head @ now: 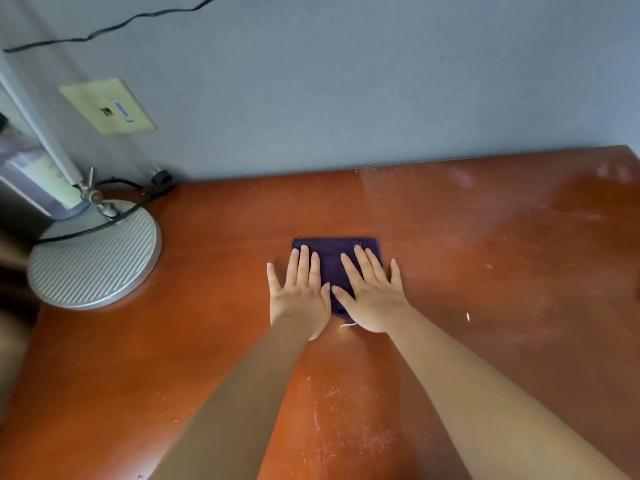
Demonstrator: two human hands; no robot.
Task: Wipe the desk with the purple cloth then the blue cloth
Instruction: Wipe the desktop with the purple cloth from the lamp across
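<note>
Grey wall backs a reddish-brown wooden worktop [214, 258], dusty toward its right edge. Mid-worktop lies the folded dark purple cloth [333, 261], pressed flat by the left hand [300, 295] and right hand [372, 293], fingers straight, each grip released. At the far-left corner stands a round ribbed silver lamp base [95, 254], a black cable [104, 224] crossing it.

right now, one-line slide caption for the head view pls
Both hands, left hand and right hand, press flat on the folded purple cloth on the dusty desk.
</note>
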